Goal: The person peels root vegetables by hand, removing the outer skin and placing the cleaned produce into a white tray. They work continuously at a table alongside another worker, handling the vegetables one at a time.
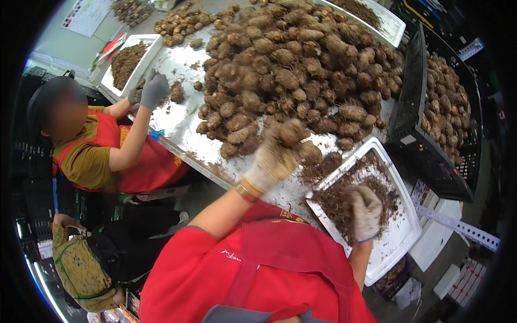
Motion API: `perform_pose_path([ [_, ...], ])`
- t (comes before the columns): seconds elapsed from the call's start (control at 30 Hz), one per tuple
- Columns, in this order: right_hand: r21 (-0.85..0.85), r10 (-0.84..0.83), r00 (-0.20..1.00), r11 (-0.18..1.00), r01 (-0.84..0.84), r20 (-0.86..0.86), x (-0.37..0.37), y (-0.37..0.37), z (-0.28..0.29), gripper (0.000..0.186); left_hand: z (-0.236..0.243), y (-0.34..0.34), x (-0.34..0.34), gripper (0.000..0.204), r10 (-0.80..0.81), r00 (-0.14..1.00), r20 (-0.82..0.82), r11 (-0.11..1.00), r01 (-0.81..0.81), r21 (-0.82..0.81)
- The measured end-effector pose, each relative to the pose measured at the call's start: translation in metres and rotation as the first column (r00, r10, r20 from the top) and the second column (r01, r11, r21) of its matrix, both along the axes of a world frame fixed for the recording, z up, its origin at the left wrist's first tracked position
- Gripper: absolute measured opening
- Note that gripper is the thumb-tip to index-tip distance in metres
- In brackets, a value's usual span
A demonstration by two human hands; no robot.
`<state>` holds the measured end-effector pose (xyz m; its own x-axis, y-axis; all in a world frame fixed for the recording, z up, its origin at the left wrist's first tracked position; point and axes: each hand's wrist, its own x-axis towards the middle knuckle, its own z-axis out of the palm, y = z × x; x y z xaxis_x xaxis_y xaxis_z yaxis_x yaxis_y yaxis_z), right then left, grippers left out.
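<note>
The right hand (366, 211), gloved, fingers curled together, is rested in the white tray (401, 237). Just beyond the tray, a brown tuber (291, 132) is clamped by the left hand (272, 160); farther off, the tuber heap (301, 70) is piled.

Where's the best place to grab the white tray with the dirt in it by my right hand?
Probably the white tray's bare near-right rim, from the right edge of the table: that corner overhangs the table and is free of dirt, while the right hand and soil fill its middle.
</note>
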<state>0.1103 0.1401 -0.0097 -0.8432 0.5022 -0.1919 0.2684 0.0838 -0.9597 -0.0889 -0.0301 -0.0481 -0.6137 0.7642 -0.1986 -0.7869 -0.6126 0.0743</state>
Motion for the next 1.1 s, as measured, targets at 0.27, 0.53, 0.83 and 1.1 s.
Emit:
perform_pose_path([
  [0.27, 0.57, -0.389, 0.916, 0.777, 0.267, 0.102, 0.041, 0.06, -0.012, 0.052, -0.033, -0.033, -0.012, 0.046, -0.079, 0.993, 0.085, 0.991, 0.07, 0.113],
  [0.53, 0.521, -0.465, 0.881, 0.774, 0.361, 0.08, 0.055, 0.059, -0.037, 0.036, -0.036, -0.179, -0.015, 0.018, 0.162, 0.987, -0.016, 0.985, -0.163, -0.049],
  [0.83, 0.583, -0.363, 0.924, 0.779, 0.23, 0.12, 0.033, 0.059, -0.031, 0.036, -0.14, -0.265, 0.034, 0.039, 0.497, 0.845, -0.197, 0.398, -0.424, -0.814],
  [1.1, 0.541, -0.31, 0.943, 0.817, 0.198, 0.122, 0.033, 0.057, -0.026, 0.036, -0.138, -0.217, 0.001, 0.033, 0.579, 0.771, -0.264, -0.052, -0.288, -0.956],
])
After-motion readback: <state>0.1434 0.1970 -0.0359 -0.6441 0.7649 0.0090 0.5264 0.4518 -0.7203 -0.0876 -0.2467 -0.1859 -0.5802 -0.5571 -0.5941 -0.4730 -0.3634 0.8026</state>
